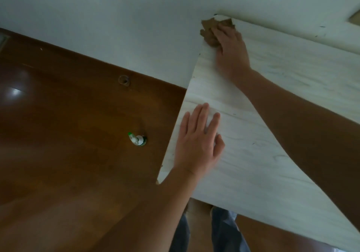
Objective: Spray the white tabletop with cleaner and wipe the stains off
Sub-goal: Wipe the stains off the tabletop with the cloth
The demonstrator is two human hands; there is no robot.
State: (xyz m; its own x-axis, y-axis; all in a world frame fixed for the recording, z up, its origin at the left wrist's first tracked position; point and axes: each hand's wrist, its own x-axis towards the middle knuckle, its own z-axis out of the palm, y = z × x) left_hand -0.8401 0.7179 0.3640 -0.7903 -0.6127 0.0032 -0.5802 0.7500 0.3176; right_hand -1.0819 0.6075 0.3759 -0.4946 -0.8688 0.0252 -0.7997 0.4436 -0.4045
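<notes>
Two bare forearms, no sleeves, no watch or rings seen, left hand (196, 142) ctr frame, right hand (229, 45) upper right, blue denim jeans (224, 230) at bottom ctr, partly hidden, nails short, fabric detail too dim to tell

Count, head view:
- Desk (263, 154), white with grey grain: 1.
- Hands: 2, left hand (196, 140) and right hand (230, 47), both on the desk.
- Cloth (209, 32), brown, at the desk's far left corner: 1.
- Spray bottle (138, 139), white and green, on the floor (68, 125) off the desk's left edge: 1.
- Small dark marks along the desk's edges: several, too small to count exactly.
</notes>
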